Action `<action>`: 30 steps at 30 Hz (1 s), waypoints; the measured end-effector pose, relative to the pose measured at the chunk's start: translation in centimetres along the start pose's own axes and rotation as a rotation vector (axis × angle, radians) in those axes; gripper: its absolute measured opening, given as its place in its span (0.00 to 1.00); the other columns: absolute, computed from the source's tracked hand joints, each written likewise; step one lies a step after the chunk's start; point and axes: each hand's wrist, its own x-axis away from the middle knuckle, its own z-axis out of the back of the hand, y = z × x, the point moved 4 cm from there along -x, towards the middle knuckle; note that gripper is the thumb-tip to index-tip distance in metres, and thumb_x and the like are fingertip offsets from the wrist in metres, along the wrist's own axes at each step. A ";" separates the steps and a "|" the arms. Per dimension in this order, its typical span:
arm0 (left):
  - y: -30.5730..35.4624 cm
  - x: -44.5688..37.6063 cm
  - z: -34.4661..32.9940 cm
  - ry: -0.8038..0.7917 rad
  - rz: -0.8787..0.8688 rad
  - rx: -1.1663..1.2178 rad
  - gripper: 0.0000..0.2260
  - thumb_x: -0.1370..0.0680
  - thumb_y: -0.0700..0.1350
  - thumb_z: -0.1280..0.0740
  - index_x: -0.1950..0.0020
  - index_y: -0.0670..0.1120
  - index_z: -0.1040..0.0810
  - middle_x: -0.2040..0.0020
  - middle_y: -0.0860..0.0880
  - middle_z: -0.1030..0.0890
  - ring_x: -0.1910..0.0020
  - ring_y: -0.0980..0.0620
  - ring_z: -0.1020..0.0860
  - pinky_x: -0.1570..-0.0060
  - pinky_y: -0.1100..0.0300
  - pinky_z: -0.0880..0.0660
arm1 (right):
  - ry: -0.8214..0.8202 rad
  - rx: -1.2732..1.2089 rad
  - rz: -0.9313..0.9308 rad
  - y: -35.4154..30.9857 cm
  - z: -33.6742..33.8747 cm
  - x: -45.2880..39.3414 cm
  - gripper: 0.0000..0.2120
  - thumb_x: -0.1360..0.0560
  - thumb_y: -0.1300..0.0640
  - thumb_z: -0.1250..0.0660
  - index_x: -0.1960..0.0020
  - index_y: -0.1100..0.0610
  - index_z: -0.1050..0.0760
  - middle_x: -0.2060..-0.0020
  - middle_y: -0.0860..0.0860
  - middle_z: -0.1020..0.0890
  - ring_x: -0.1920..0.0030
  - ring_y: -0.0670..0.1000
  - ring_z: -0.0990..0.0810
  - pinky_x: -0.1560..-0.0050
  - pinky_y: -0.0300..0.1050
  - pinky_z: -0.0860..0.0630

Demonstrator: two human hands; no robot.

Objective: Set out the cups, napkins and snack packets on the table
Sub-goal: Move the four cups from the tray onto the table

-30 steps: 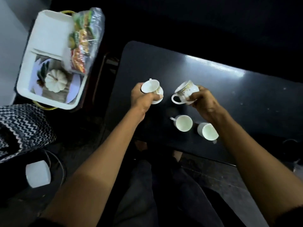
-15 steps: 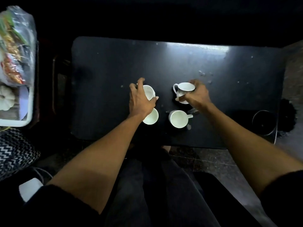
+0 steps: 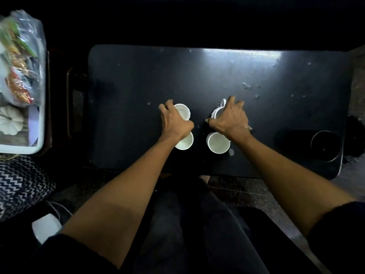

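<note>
Several white cups stand in a square on the black table (image 3: 128, 80). My left hand (image 3: 174, 121) rests over the far left cup (image 3: 183, 112), fingers curled round its side. My right hand (image 3: 230, 117) covers the far right cup (image 3: 218, 112), whose handle points away from me. Two more cups sit upright nearer me: one (image 3: 185, 142) half under my left wrist, the other (image 3: 217, 143) just under my right wrist. A clear bag of snack packets (image 3: 19, 60) lies in the white tray (image 3: 38, 133) at the left. I see no napkins that I can tell apart.
A white pumpkin-shaped object (image 3: 9, 122) lies in the tray. The table has a round cup-holder recess (image 3: 325, 145) at its right end and small crumbs near the far right. A zigzag-patterned cushion (image 3: 21, 182) and a white box (image 3: 46, 229) lie at the lower left.
Both hands lowered the two held cups onto the table beyond the two standing cups. The view swung right, so the tray slid to the left edge.
</note>
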 end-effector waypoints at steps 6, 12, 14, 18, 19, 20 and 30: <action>-0.9 -0.2 3.3 -0.044 -0.057 -0.121 0.42 0.35 0.44 0.30 0.23 0.50 0.42 0.27 0.47 0.38 0.27 0.42 0.36 0.30 0.45 0.34 | -0.010 -0.106 0.012 0.5 1.9 0.2 0.30 0.28 0.42 0.32 0.33 0.57 0.33 0.37 0.61 0.27 0.36 0.67 0.26 0.39 0.58 0.27; -0.6 -1.3 5.1 -0.283 -0.375 -0.271 0.42 0.36 0.37 0.33 0.22 0.55 0.36 0.23 0.51 0.31 0.24 0.48 0.33 0.27 0.50 0.34 | -0.118 0.201 0.505 0.6 4.1 -0.4 0.38 0.36 0.63 0.28 0.27 0.49 0.31 0.26 0.54 0.33 0.26 0.59 0.35 0.37 0.62 0.25; -0.4 -1.4 5.1 -0.243 -0.428 -0.365 0.34 0.32 0.38 0.31 0.27 0.55 0.29 0.30 0.48 0.24 0.29 0.43 0.28 0.33 0.46 0.29 | -0.135 0.342 0.535 0.7 3.5 -0.7 0.36 0.35 0.63 0.26 0.28 0.50 0.29 0.24 0.53 0.33 0.25 0.59 0.36 0.40 0.60 0.24; -0.3 -1.4 4.7 -0.157 -0.487 -0.450 0.26 0.31 0.45 0.26 0.34 0.53 0.24 0.42 0.48 0.17 0.40 0.42 0.21 0.40 0.46 0.28 | -0.091 0.307 0.494 1.1 3.3 -0.9 0.28 0.32 0.60 0.29 0.32 0.51 0.23 0.34 0.56 0.25 0.34 0.61 0.27 0.45 0.56 0.22; -0.4 -1.4 4.6 -0.153 -0.486 -0.453 0.27 0.31 0.46 0.25 0.32 0.52 0.25 0.41 0.48 0.17 0.39 0.42 0.21 0.39 0.46 0.29 | -0.069 0.261 0.459 1.3 3.3 -0.9 0.25 0.31 0.59 0.30 0.34 0.52 0.21 0.38 0.58 0.23 0.38 0.63 0.24 0.45 0.56 0.21; -0.5 -1.3 4.4 -0.151 -0.483 -0.444 0.29 0.31 0.46 0.25 0.30 0.51 0.26 0.40 0.47 0.17 0.38 0.42 0.21 0.38 0.46 0.29 | -0.036 0.225 0.421 1.5 3.4 -0.8 0.21 0.30 0.59 0.32 0.37 0.54 0.20 0.43 0.60 0.21 0.43 0.65 0.21 0.47 0.57 0.21; -0.3 -1.2 4.1 -0.201 -0.523 -0.358 0.37 0.32 0.47 0.22 0.24 0.53 0.30 0.27 0.51 0.26 0.29 0.47 0.27 0.32 0.44 0.31 | 0.105 -0.233 -0.028 4.6 2.4 0.1 0.15 0.24 0.51 0.34 0.59 0.61 0.16 0.66 0.60 0.15 0.57 0.60 0.15 0.45 0.48 0.20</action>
